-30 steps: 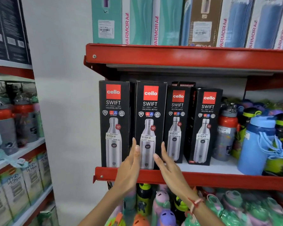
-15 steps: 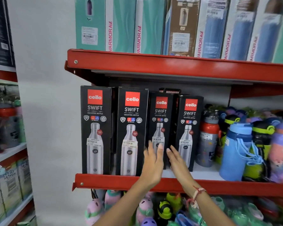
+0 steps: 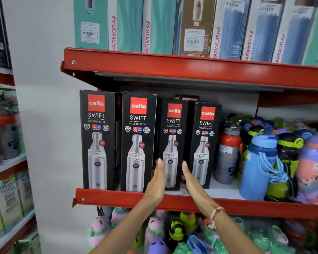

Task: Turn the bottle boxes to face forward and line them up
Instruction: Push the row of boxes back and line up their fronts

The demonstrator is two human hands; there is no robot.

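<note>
Four black bottle boxes stand upright in a row on the red shelf [image 3: 173,200], printed fronts facing out. Third box [image 3: 173,143] sits between the two hands, set further back than the two taller boxes beyond the left hand. Left hand [image 3: 157,182]: flat, fingers straight and together, palm turned toward the box's left edge; contact with the edge cannot be confirmed. Right hand [image 3: 190,180]: likewise flat and extended, palm facing the box's right edge, in the gap between third and fourth box [image 3: 205,143]. Neither hand grips anything. Second box [image 3: 138,142] stands just outside the left hand; first box [image 3: 96,140] lies further out on that side, at the shelf's end. Red thread band [image 3: 214,214] on the right wrist. Beyond the right hand, past the fourth box: red-capped bottle [image 3: 228,153], then blue bottle [image 3: 259,167] with strap. Above the hands, teal and blue boxes [image 3: 125,24] on the upper shelf. Below the hands, coloured children's bottles [image 3: 154,230].
</note>
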